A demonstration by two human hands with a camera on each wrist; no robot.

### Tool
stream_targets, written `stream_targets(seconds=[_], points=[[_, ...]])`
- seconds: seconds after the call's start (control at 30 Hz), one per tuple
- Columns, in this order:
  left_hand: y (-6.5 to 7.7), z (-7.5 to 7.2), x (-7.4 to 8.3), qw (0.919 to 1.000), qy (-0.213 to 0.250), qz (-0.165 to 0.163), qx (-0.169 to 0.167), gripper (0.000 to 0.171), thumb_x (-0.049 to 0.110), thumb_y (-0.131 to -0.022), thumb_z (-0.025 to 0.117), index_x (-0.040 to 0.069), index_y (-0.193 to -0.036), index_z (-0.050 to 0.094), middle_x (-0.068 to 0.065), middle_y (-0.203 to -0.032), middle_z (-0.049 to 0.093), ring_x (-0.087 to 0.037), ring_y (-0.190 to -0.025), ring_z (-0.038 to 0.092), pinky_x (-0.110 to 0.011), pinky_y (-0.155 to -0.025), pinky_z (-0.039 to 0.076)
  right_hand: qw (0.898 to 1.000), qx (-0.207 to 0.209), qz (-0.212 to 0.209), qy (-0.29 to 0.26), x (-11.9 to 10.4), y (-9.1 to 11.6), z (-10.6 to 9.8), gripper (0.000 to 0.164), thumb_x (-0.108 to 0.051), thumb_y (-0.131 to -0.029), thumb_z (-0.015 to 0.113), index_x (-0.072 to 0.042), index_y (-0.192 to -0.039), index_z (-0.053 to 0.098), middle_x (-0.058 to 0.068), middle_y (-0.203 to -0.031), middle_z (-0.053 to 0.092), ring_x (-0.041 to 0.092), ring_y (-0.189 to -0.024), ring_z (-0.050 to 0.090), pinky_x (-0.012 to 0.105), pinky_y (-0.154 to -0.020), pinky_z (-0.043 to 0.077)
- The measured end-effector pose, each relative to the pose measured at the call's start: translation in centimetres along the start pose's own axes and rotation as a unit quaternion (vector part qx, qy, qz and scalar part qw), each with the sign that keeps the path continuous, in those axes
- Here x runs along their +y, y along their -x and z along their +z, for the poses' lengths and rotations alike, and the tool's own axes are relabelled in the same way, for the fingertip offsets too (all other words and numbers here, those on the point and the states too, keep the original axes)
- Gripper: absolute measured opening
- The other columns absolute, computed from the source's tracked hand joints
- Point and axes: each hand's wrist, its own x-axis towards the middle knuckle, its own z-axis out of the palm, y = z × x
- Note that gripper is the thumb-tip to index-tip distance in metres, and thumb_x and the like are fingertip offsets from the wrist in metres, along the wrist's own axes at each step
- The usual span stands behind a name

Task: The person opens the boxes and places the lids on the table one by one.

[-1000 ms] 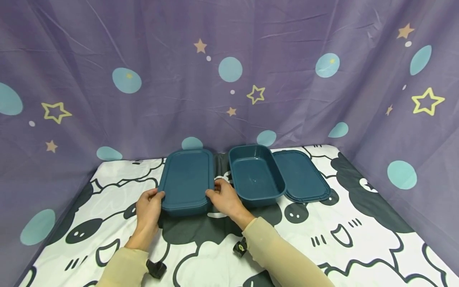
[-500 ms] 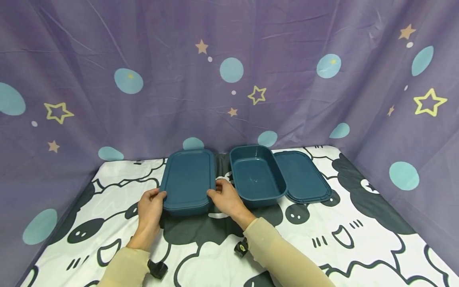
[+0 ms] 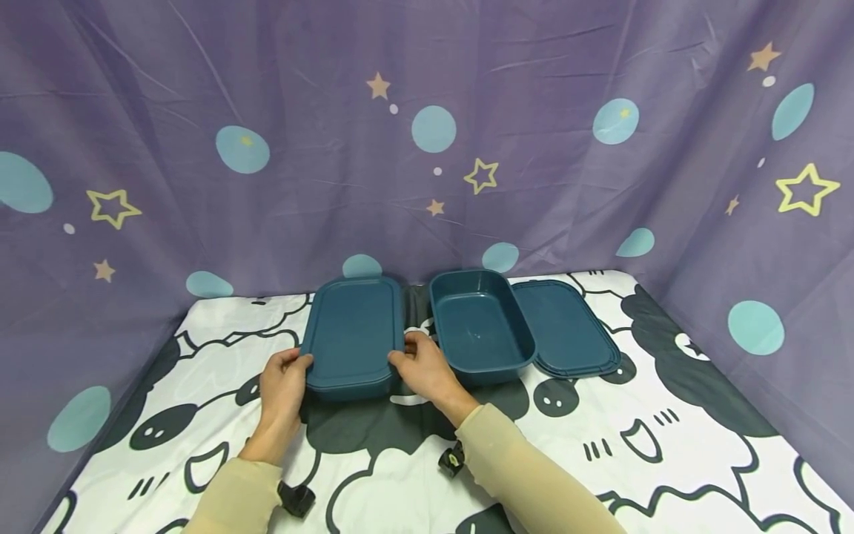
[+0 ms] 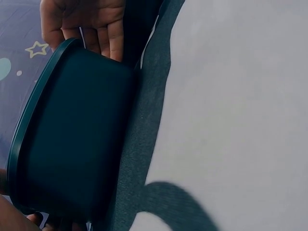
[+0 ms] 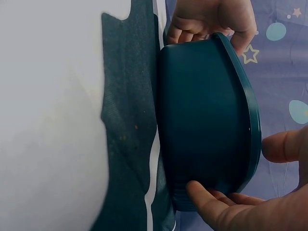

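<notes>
A dark teal lunch box [image 3: 356,334] with its lid on sits left of centre on the cloth. My left hand [image 3: 282,386] holds its near left side, thumb on the lid's edge. On the opposite side my right hand [image 3: 427,371] grips it the same way, thumb over the rim and fingers along the wall. The left wrist view shows the box's front wall [image 4: 72,134] with the right hand's fingers [image 4: 115,41] against the far side. In the right wrist view, the right thumb [image 5: 281,147] lies at the lid's edge and the fingers below reach the wall.
An uncovered teal box [image 3: 477,326] stands just right of the right hand. A loose teal lid [image 3: 563,330] lies flat beside it, partly behind its edge. The cloth [image 3: 534,437] has a black-and-white cartoon print. A purple curtain [image 3: 320,170] rises behind and at both sides.
The head view shifts slightly, so the whole scene sits a little further right. Both hands keep their hold on the lidded lunch box, which stays in place.
</notes>
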Motion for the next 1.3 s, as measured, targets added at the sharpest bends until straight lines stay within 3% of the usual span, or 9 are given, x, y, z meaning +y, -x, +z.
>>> stream_targets(seconds=[0.5, 0.9, 1.3], points=[[0.31, 0.16, 0.08, 1.0000, 0.002, 0.007, -0.004, 0.038, 0.014, -0.089, 0.056, -0.006, -0.121, 0.052, -0.019, -0.108, 0.054, -0.022, -0.093, 0.049, -0.030, -0.079, 0.038, 1.000, 0.001, 0.002, -0.012, -0.06, 0.02, -0.11, 0.045, -0.022, -0.088, 0.065, -0.003, -0.127, 0.051, 0.010, -0.113, 0.063, 0.021, -0.104, 0.063, 0.037, -0.083, 0.051], [0.31, 0.20, 0.18, 0.9999, 0.002, -0.008, -0.010, 0.041, 0.015, -0.090, 0.055, -0.004, -0.127, 0.048, -0.018, -0.111, 0.054, -0.024, -0.095, 0.050, -0.031, -0.080, 0.038, 1.000, 0.010, -0.001, -0.010, 0.04, 0.01, -0.08, 0.054, -0.023, -0.088, 0.065, -0.001, -0.132, 0.044, 0.012, -0.117, 0.060, 0.023, -0.106, 0.061, 0.038, -0.086, 0.050], [0.33, 0.10, 0.16, 0.9998, -0.006, -0.010, -0.013, 0.042, 0.016, -0.091, 0.056, -0.006, -0.126, 0.051, -0.019, -0.110, 0.054, -0.025, -0.095, 0.050, -0.033, -0.082, 0.038, 1.000, 0.002, -0.003, 0.009, -0.07, 0.01, -0.08, 0.048, -0.022, -0.090, 0.063, 0.000, -0.130, 0.049, 0.010, -0.111, 0.062, 0.021, -0.100, 0.062, 0.038, -0.082, 0.051]])
